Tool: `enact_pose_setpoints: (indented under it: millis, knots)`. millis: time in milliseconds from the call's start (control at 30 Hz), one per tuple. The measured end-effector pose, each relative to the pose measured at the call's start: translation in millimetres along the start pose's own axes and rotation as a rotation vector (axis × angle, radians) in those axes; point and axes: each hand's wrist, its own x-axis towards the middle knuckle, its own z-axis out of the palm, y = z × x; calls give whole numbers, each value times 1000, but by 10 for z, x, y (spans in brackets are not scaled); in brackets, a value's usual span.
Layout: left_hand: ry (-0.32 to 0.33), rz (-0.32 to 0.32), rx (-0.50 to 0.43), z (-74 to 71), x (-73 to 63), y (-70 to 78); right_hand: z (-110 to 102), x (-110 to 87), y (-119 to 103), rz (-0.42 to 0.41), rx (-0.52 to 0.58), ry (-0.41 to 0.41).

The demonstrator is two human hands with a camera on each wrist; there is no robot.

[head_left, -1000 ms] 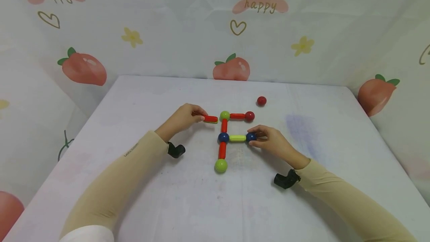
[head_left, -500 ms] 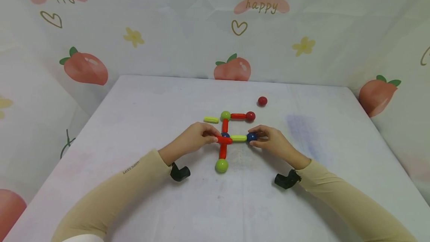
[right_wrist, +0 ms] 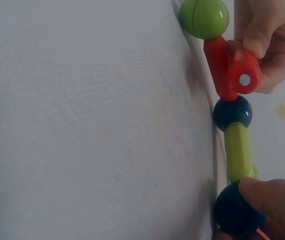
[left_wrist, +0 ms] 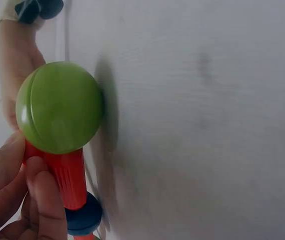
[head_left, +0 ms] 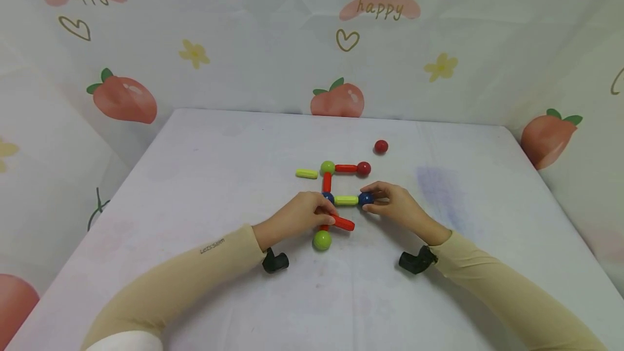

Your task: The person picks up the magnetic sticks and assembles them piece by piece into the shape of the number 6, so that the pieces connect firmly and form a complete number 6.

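Observation:
Between thumb and fingers my left hand (head_left: 307, 213) pinches a loose red magnetic rod (head_left: 343, 223). It crosses above the built figure's lower red rod (right_wrist: 216, 65), its metal end facing right. My right hand (head_left: 394, 203) holds the blue ball (head_left: 365, 199) at the end of a yellow-green rod (head_left: 346, 200). That rod joins a middle blue ball (right_wrist: 232, 114), partly hidden by my left hand in the head view. A green ball (head_left: 322, 240) ends the figure nearest me. Farther up, a red rod (head_left: 327, 182) leads to another green ball (head_left: 327, 167).
From the far green ball a red rod (head_left: 346, 168) runs right to a red ball (head_left: 363, 168). One loose yellow-green rod (head_left: 306, 174) lies left of the figure, and a loose red ball (head_left: 381, 147) sits behind it. All rest on a white-covered table (head_left: 234, 145).
My left hand has carried the red rod from the figure's upper left, across the middle, toward me and right. The yellow-green rod beneath it stayed behind. My right hand keeps its place.

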Motion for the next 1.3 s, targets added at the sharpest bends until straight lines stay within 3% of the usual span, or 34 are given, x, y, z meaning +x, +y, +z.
enact_pose_setpoints:
  millis: [333, 767, 1100, 1300]
  knots:
    - [-26, 37, 95, 55, 44, 70, 3, 1, 9, -11, 2, 4]
    - [-45, 13, 198, 120, 110, 94, -3, -4, -5, -6, 2, 2]
    - [-57, 4, 199, 117, 107, 120, -7, -15, -25, -17, 2, 4]
    - [-52, 13, 135, 87, 91, 94, -5, -13, -19, -20, 2, 4]
